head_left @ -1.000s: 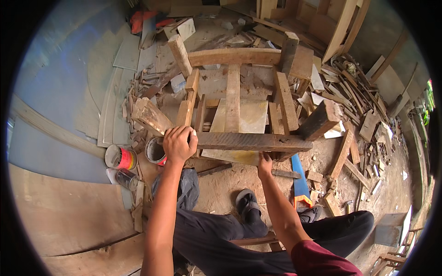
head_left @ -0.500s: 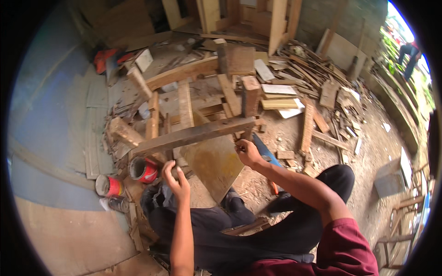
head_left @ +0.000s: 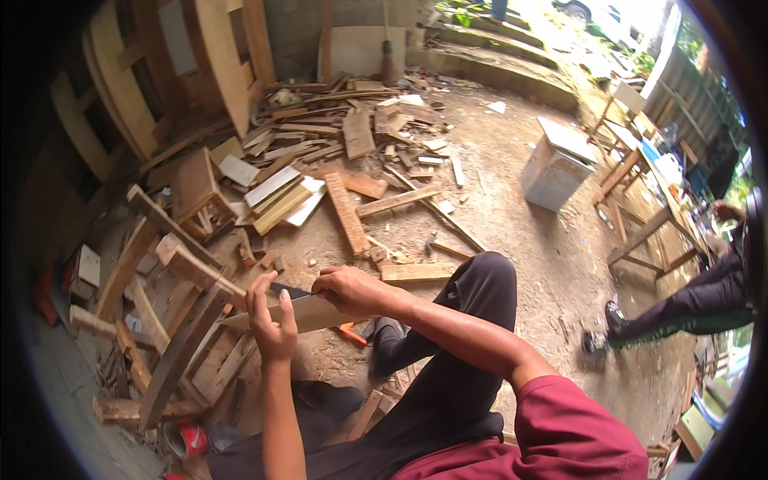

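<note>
My left hand (head_left: 274, 320) is raised with fingers and thumb apart and nothing visible in it. It is beside a wooden frame of thick posts and beams (head_left: 180, 360) at the left. Close by on the right, my right hand (head_left: 348, 290) has its fingers pinched together; what they hold, if anything, is too small to make out. A tan flat board (head_left: 314, 314) shows just below the right hand, partly hidden by both hands. Under my right forearm lies a saw's orange handle (head_left: 352, 334).
Scrap wood (head_left: 320, 132) is heaped ahead, with pale boards (head_left: 280, 196) nearer. A hammer (head_left: 430, 242) lies on the floor. Further right are a grey box (head_left: 558, 164), a wooden table (head_left: 676, 212) and another person's leg (head_left: 668, 316). A red can (head_left: 186, 438) stands lower left.
My view has swung to the right, so the frame now appears further left. My right hand has come close to my left; before, it was at the frame's post.
</note>
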The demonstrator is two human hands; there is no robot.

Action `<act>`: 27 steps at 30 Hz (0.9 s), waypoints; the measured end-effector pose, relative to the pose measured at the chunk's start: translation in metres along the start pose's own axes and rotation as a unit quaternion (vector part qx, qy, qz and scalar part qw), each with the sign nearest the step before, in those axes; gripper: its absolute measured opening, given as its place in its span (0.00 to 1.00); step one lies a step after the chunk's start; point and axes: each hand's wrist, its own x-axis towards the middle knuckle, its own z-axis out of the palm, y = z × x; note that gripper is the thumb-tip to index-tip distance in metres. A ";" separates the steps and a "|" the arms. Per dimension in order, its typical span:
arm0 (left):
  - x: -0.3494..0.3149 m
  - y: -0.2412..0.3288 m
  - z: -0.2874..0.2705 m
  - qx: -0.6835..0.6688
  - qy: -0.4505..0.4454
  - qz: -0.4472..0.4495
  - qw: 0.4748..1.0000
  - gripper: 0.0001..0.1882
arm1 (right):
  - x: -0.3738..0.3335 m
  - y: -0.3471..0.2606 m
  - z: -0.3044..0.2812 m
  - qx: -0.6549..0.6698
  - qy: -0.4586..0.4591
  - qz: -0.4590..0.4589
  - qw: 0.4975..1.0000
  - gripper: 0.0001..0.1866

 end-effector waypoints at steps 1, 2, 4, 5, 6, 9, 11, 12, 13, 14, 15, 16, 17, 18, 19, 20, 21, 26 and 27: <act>0.008 -0.005 0.009 -0.013 -0.047 0.006 0.999 0.18 | -0.008 0.010 -0.004 0.013 0.036 -0.024 0.999 0.08; 0.015 -0.014 0.017 -0.024 -0.088 0.013 0.996 0.18 | -0.016 0.015 -0.013 0.020 0.034 -0.032 0.999 0.08; 0.011 -0.028 0.022 0.039 -0.239 0.038 0.970 0.19 | -0.031 0.024 -0.029 0.040 0.026 -0.051 0.998 0.08; 0.003 -0.040 0.015 0.082 -0.314 0.044 0.945 0.19 | -0.030 0.024 -0.029 0.052 0.020 -0.074 0.996 0.08; -0.004 -0.055 0.014 0.069 -0.346 0.066 0.933 0.17 | -0.027 0.023 -0.028 0.045 0.005 -0.085 0.995 0.08; -0.035 -0.077 -0.002 0.015 -0.331 -0.077 0.940 0.13 | -0.003 0.019 -0.020 0.067 -0.039 -0.123 0.989 0.09; -0.041 -0.070 -0.030 0.037 -0.310 -0.163 0.936 0.12 | 0.021 0.015 -0.017 0.145 0.020 -0.175 0.974 0.14; -0.046 -0.073 -0.037 0.019 -0.257 -0.131 0.957 0.12 | 0.029 0.013 -0.030 0.112 0.096 -0.160 0.976 0.17; -0.046 -0.065 -0.050 0.038 -0.221 -0.114 0.968 0.13 | 0.037 0.024 -0.035 0.159 0.132 -0.104 0.973 0.16; -0.048 -0.063 -0.064 0.044 -0.188 -0.113 0.975 0.14 | 0.045 0.041 -0.038 0.220 0.156 0.005 0.963 0.14; -0.055 -0.067 -0.081 0.062 -0.166 -0.119 0.977 0.14 | 0.055 0.064 -0.039 0.253 0.201 0.044 0.945 0.10; -0.054 -0.053 -0.090 0.039 -0.117 -0.151 0.981 0.15 | 0.063 0.097 -0.036 0.273 0.251 0.092 0.924 0.14; -0.060 -0.060 -0.104 0.040 -0.084 -0.170 0.981 0.16 | 0.068 0.122 -0.031 0.263 0.263 0.178 0.911 0.18; -0.069 -0.064 -0.119 0.042 -0.054 -0.188 0.980 0.16 | 0.069 0.145 -0.015 0.331 0.280 0.252 0.865 0.21; -0.072 -0.059 -0.126 0.033 -0.014 -0.184 0.982 0.17 | 0.062 0.178 -0.003 0.215 0.232 0.338 0.886 0.24; -0.065 -0.051 -0.120 0.014 0.028 -0.169 0.985 0.18 | 0.047 0.225 0.008 0.052 0.183 0.378 0.906 0.22; -0.071 -0.046 -0.129 0.013 0.068 -0.164 0.984 0.18 | 0.030 0.234 0.041 -0.038 0.172 0.329 0.928 0.19; -0.099 -0.055 -0.140 -0.027 0.199 -0.197 0.960 0.21 | -0.017 0.281 0.147 -0.090 -0.202 0.408 0.886 0.27; -0.109 -0.057 -0.146 -0.045 0.218 -0.225 0.949 0.21 | -0.018 0.264 0.166 -0.062 -0.156 0.354 0.920 0.25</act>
